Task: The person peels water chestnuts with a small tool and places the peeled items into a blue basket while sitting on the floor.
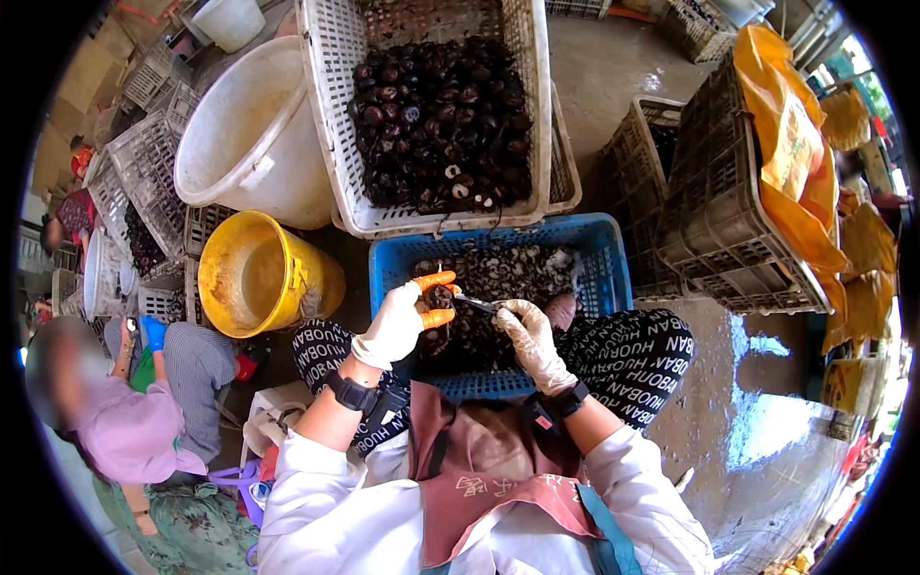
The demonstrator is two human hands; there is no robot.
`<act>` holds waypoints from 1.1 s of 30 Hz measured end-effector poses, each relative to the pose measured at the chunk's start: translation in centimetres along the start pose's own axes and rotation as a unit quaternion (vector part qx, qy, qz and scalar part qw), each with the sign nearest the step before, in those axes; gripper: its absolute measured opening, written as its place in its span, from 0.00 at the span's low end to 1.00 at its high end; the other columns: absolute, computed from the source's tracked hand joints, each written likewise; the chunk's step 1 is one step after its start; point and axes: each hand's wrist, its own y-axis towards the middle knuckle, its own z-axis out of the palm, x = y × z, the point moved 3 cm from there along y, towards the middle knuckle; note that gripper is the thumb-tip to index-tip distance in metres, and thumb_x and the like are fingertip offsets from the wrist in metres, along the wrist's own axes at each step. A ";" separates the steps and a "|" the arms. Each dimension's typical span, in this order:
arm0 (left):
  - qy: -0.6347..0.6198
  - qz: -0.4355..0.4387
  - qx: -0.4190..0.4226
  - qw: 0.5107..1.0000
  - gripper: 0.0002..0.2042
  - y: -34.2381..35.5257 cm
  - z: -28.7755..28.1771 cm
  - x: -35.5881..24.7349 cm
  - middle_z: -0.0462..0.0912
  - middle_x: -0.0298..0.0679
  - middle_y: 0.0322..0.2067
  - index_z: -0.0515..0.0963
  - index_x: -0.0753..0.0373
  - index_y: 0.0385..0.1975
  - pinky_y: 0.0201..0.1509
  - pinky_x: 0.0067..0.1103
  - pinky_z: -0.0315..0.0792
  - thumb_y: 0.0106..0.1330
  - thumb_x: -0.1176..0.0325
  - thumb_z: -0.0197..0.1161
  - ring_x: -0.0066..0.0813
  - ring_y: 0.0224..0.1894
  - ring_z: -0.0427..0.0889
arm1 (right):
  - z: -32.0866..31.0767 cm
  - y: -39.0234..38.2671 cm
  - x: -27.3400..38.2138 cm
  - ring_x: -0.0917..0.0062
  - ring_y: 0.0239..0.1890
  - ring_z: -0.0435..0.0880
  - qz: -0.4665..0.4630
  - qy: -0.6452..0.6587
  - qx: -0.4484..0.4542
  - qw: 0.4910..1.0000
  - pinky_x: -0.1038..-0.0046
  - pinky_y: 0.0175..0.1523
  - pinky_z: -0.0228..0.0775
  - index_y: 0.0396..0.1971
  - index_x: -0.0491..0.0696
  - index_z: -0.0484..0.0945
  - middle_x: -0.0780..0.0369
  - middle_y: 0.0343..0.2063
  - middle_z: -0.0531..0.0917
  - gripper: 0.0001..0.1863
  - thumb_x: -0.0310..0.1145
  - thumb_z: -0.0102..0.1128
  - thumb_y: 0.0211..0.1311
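Holding, in the head view, a dark bulb-like piece [438, 299] between orange-tipped fingers of the gloved left hand [393, 324], and gripping a small knife [476, 304] with closed fingers of the gloved right hand [533, 345], above the blue basket [613, 257] with dark and pale scraps [517, 273], beside the white crate [333, 125] of dark bulbs [441, 115].

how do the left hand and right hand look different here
The left hand has orange finger covers; the right hand shows only white glove.
The left hand pinches a dark bulb, while the right hand grips a small knife.
Both wear pale gloves and black wristbands.
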 end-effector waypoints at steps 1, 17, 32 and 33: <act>0.063 0.027 -0.010 0.998 0.23 0.0 0.6 -0.5 0.77 0.39 0.51 0.68 0.64 0.58 0.55 0.21 0.72 0.61 0.79 0.59 0.25 0.53 0.75 | 0.1 0.4 0.1 0.84 0.36 0.75 -0.034 -0.024 0.002 0.999 0.82 0.44 0.68 0.44 0.43 0.75 0.65 0.33 0.79 0.12 0.32 0.58 0.64; 0.432 0.172 -0.061 0.883 0.27 -3.7 3.8 -3.4 0.80 0.36 0.44 0.67 0.66 0.58 0.48 0.15 0.72 0.56 0.81 0.65 0.19 0.46 0.78 | 0.5 -1.6 6.0 0.69 0.36 0.81 -0.147 -0.165 -0.052 0.974 0.73 0.43 0.72 0.38 0.44 0.81 0.57 0.34 0.83 0.10 0.29 0.64 0.56; 0.301 0.187 -0.140 0.924 0.23 -3.4 2.4 1.4 0.81 0.37 0.37 0.72 0.68 0.52 0.41 0.17 0.75 0.55 0.76 0.69 0.17 0.37 0.78 | -0.2 -2.4 5.7 0.65 0.34 0.81 -0.132 -0.239 -0.057 0.960 0.71 0.41 0.73 0.38 0.46 0.82 0.56 0.31 0.83 0.11 0.33 0.64 0.55; 0.301 0.183 -0.143 0.925 0.23 -3.4 2.4 1.4 0.81 0.37 0.35 0.73 0.68 0.51 0.40 0.17 0.74 0.55 0.75 0.70 0.17 0.35 0.77 | -0.2 -2.4 5.7 0.64 0.34 0.82 -0.130 -0.247 -0.056 0.959 0.70 0.42 0.73 0.38 0.46 0.82 0.57 0.31 0.83 0.12 0.34 0.64 0.55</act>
